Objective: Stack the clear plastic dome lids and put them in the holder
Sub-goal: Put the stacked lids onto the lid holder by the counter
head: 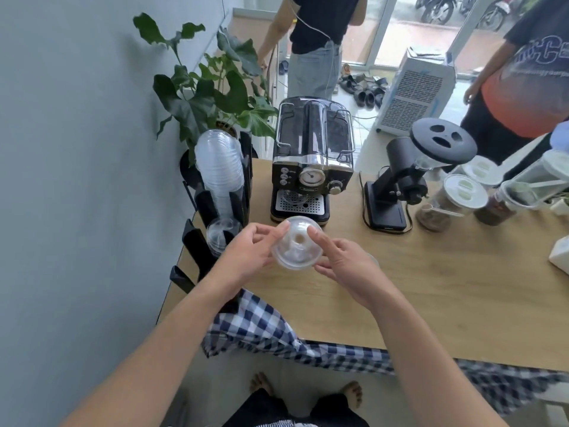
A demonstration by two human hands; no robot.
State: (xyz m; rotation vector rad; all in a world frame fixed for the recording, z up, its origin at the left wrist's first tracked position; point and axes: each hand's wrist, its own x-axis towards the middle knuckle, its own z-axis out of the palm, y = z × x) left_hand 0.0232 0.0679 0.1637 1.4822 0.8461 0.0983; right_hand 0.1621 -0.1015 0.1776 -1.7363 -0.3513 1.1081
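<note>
A stack of clear plastic dome lids (pixel 297 245) is held above the wooden table (pixel 431 272), its open side tilted toward me. My left hand (pixel 249 254) grips its left rim and my right hand (pixel 341 260) holds its right side, index finger resting on the dome. The black holder (pixel 209 232) stands at the table's left edge. One compartment holds a tall stack of clear cups (pixel 220 167). A few clear lids (pixel 220 232) sit in the compartment in front of it, just left of my left hand.
A black espresso machine (pixel 311 161) stands right behind the lids. A black grinder (pixel 409 177) and several jars (pixel 462 192) sit at the right. A checked cloth (pixel 277 334) hangs over the near edge. A plant (pixel 212 87) and two people stand beyond the table.
</note>
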